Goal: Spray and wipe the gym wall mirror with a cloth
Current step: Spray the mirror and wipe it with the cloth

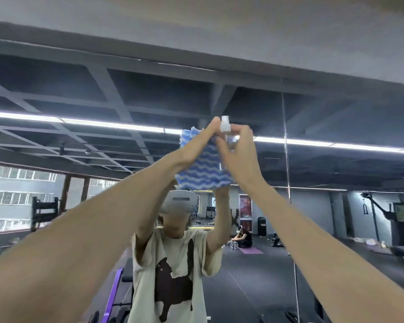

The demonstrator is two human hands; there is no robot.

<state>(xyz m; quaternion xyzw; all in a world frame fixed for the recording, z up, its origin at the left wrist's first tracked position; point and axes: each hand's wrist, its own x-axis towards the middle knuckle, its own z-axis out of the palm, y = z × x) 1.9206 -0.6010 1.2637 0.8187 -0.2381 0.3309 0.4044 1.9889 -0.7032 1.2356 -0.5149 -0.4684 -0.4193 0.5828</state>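
Note:
The wall mirror [336,206] fills the view in front of me and shows my reflection with both arms raised. My left hand [194,148] is held high against the glass and grips a blue-and-white wavy-striped cloth [205,173], which hangs flat on the mirror. Right beside it, my right hand [239,155] holds a small clear spray bottle [226,136] with a white nozzle on top, upright. The two hands touch or nearly touch at the fingertips. The cloth's upper left corner sticks out above my left hand.
A vertical seam between mirror panels [287,159] runs just right of my hands. The reflection shows gym benches, a purple mat [251,250] with a seated person [243,238], and a weight rack [42,210] at left. The ceiling edge [196,66] lies above the mirror.

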